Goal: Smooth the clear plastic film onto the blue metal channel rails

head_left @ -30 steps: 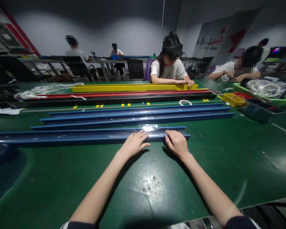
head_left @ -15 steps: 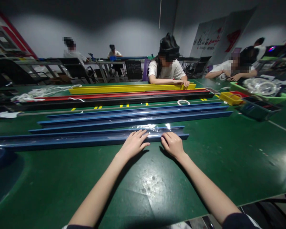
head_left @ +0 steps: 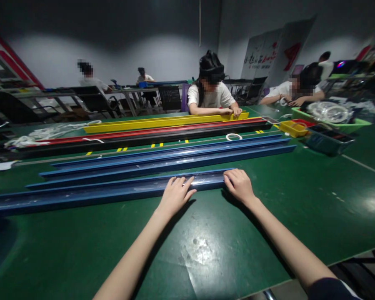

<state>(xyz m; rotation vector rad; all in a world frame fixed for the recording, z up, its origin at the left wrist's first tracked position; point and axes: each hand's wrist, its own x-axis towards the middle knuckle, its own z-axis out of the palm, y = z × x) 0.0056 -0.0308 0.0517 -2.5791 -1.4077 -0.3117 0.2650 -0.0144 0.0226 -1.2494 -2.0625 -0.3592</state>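
Observation:
A long blue channel, shiny inside as though lined with clear film, lies in front of me, its left end out of view. My left hand rests over its near edge, fingers spread, the thumb apart from them. At the channel's right end is my right hand, with fingers bent down over the edge and gripping there. The fingertips of that hand are partly hidden. Just beyond, more blue channels lie side by side.
Farther across the green table are a black-and-red channel and a yellow channel, where a co-worker has both hands. A white ring, a yellow tray, a dark bin and a green basket stand to the right.
My right hand has slid right to the end of the blue channel. The bunched clear film seen between the hands now looks smoother. My left hand stays on the near edge.

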